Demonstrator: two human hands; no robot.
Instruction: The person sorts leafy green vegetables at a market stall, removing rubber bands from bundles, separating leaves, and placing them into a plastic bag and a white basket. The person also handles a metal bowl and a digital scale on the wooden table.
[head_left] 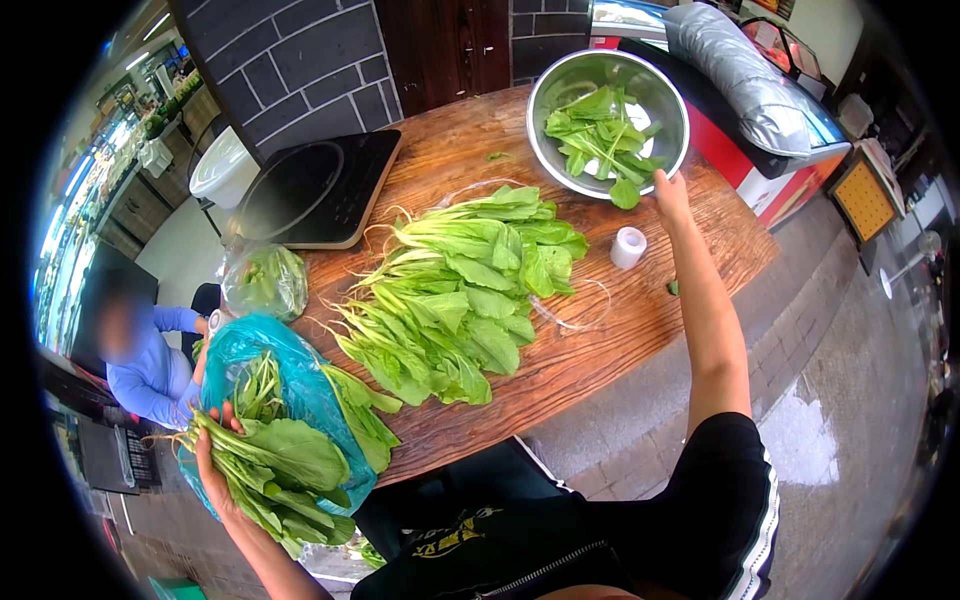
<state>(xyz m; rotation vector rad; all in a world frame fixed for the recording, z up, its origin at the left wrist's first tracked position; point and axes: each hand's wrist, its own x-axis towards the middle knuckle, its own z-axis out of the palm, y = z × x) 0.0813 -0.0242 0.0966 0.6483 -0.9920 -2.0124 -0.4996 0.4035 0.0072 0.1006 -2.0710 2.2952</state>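
A bunch of leafy greens [290, 465] with thin roots is held in my left hand [215, 465], its fingers wrapped around the stem end. The bunch is over a blue-green plastic bag [300, 350] with more greens inside. My right hand [672, 195] reaches far out and grips the near right rim of a metal bowl [540, 140]. Loose green leaves [600, 135] lie in the bowl, one hanging over its near rim. Between my hands, a big pile of leafy greens [460, 290] is spread on the wooden table [620, 320], roots to the left.
A roll of tape [628, 247] stands near the bowl. On the left are a black induction cooktop [310, 190] and a clear bag of green vegetables [265, 283]. Another person [150, 350] in blue is beside the left end. A silver padded roll [735, 80] lies beyond the table.
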